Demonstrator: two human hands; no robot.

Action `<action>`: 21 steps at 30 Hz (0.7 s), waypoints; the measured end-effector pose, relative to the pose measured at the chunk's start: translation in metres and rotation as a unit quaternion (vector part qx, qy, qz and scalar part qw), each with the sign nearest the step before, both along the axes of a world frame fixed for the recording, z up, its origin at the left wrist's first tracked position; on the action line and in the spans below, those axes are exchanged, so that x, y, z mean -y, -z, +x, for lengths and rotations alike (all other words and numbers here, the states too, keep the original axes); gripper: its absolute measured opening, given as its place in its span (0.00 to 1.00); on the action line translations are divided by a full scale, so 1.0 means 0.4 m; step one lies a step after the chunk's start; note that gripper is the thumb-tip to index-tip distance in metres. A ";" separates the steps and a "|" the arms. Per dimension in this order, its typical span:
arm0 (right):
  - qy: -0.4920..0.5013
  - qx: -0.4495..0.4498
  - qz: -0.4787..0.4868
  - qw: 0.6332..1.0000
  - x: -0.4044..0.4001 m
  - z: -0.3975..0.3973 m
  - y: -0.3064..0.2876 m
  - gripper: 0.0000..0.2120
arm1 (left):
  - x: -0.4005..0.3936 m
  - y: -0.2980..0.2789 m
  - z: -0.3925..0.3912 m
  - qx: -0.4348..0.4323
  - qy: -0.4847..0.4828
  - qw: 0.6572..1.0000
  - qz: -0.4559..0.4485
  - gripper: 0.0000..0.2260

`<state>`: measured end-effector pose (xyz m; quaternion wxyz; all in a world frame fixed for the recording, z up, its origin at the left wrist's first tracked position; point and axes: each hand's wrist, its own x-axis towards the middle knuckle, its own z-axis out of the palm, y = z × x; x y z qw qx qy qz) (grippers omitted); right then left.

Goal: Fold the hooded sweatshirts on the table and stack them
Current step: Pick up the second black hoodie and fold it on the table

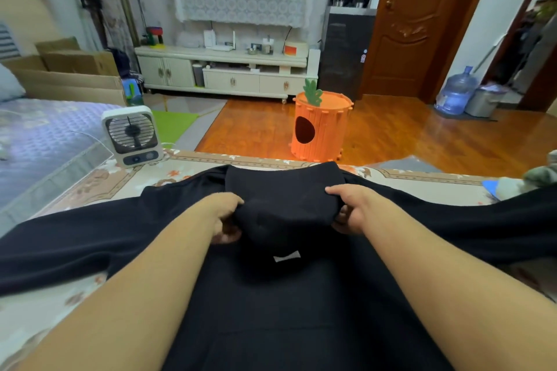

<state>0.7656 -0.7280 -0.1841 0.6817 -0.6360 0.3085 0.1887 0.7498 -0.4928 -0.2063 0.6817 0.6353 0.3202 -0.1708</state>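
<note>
Black hooded sweatshirt (271, 295) spread flat on table (422, 184), centre frame, sleeves out both sides. Hood (286, 190) pinched at edges: left hand (224, 214), right hand (351, 209), fingers curled into cloth. Advise: pull hood down evenly, flatten onto back, smooth before sleeves.

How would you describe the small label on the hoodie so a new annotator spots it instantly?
Start at the black hooded sweatshirt spread across the floral-covered table. Between the left hand and right hand, follow the hood toward the camera. The label is the only pale grey patch on the black fabric.
</note>
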 end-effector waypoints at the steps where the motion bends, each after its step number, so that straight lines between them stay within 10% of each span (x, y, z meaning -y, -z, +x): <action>1: 0.005 0.021 0.019 1.000 -0.004 0.004 -0.015 0.08 | -0.006 -0.005 0.012 0.027 -0.024 0.999 -0.040 0.06; 7: 0.042 0.156 0.096 0.982 0.014 -0.019 -0.027 0.12 | -0.017 -0.022 -0.005 0.178 -0.094 0.972 -0.120 0.08; 11: 0.026 0.165 0.000 0.986 0.029 -0.045 0.005 0.13 | -0.041 0.028 -0.054 0.092 0.019 0.995 -0.025 0.15; 14: -0.014 0.240 -0.053 0.969 0.039 -0.058 0.027 0.24 | -0.069 0.064 -0.052 0.198 0.005 0.976 0.089 0.29; 17: -0.209 0.350 -0.303 0.862 0.040 -0.080 0.061 0.40 | -0.094 0.077 -0.066 0.319 0.233 0.829 0.397 0.39; 21: -0.278 0.374 -0.493 0.735 0.042 -0.047 0.095 0.22 | -0.119 0.043 -0.035 0.354 0.372 0.715 0.474 0.22</action>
